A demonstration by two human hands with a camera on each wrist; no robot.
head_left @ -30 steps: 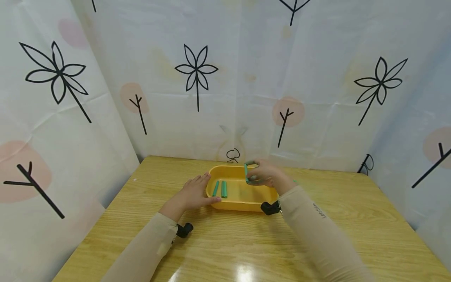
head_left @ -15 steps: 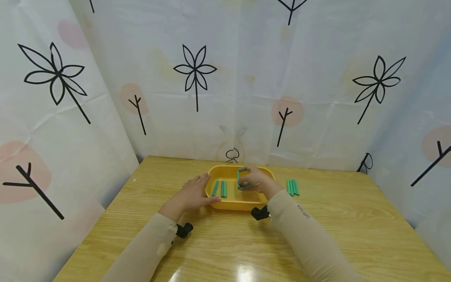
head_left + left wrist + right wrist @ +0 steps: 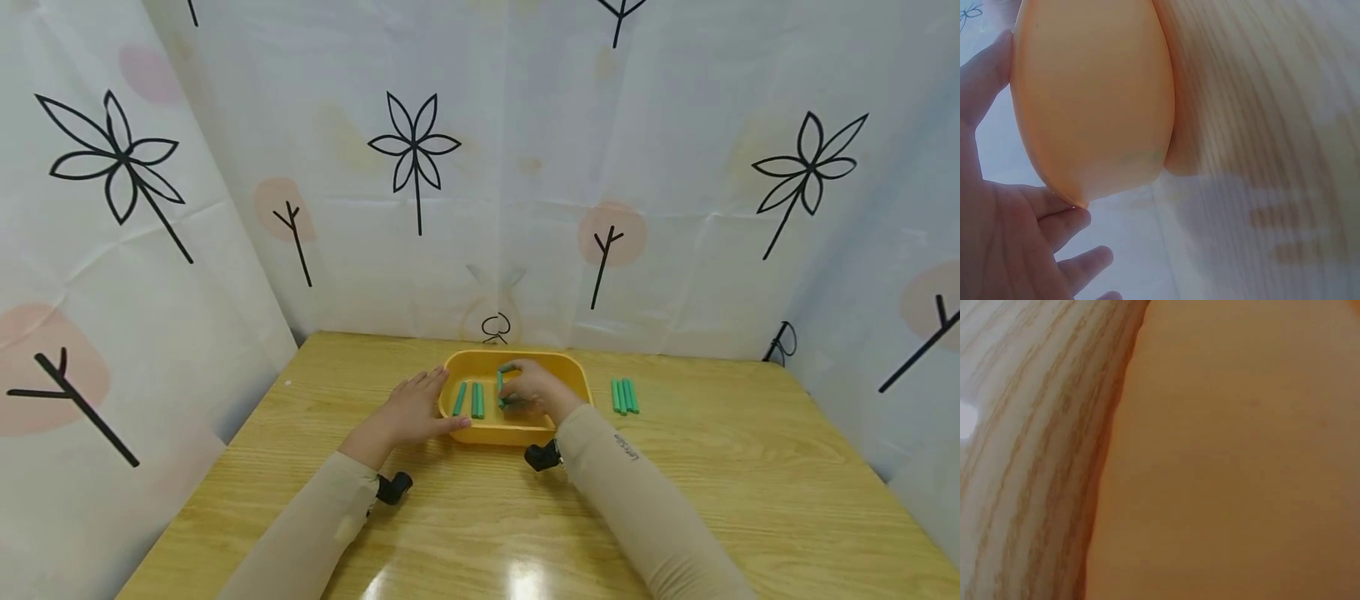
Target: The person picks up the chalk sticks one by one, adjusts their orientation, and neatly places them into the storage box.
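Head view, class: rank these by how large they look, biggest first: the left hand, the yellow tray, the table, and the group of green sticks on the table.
1. Table, running past the frame's lower edge.
2. Yellow tray.
3. Left hand, at the tray's rim.
4. Group of three green sticks, the smallest.

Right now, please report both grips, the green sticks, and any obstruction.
Left grip touching yellow tray; right grip pinching green stick; three other sticks in tray; no obstruction visible.

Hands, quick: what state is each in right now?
Left hand: open, touching the rim of the yellow tray.
Right hand: closed, holding a green stick.
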